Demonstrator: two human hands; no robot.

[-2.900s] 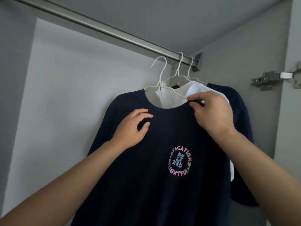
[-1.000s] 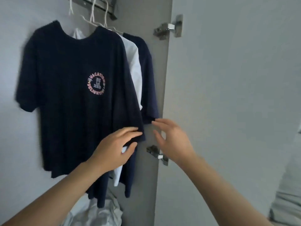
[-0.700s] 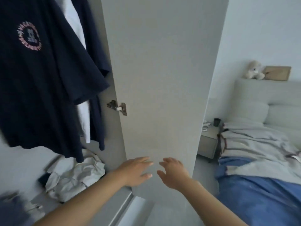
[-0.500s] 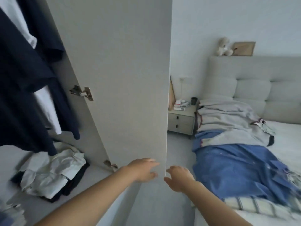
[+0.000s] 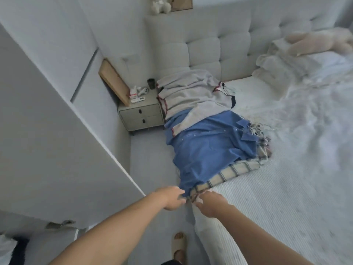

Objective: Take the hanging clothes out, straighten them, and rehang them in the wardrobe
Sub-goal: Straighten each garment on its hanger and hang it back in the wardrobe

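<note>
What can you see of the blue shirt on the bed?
The blue shirt looks like denim-weight cloth with small pale snaps. It lies flat along the bed's left edge, over a plaid garment and partly under a grey garment. The left hand and right hand meet its near hem; grip unclear.

Blue denim shirt [image 5: 208,150] over a cream cloth checked in dark stripes [image 5: 232,171]; grey garment edged with red stitching [image 5: 193,96] above them. Pale grey tufted headboard [image 5: 219,44], white finely striped sheet [image 5: 267,197], grey-beige nightstand [image 5: 141,116]. Tan wooden board [image 5: 114,81], cream slipper [image 5: 178,243], off-white plush toy [image 5: 161,5].
</note>
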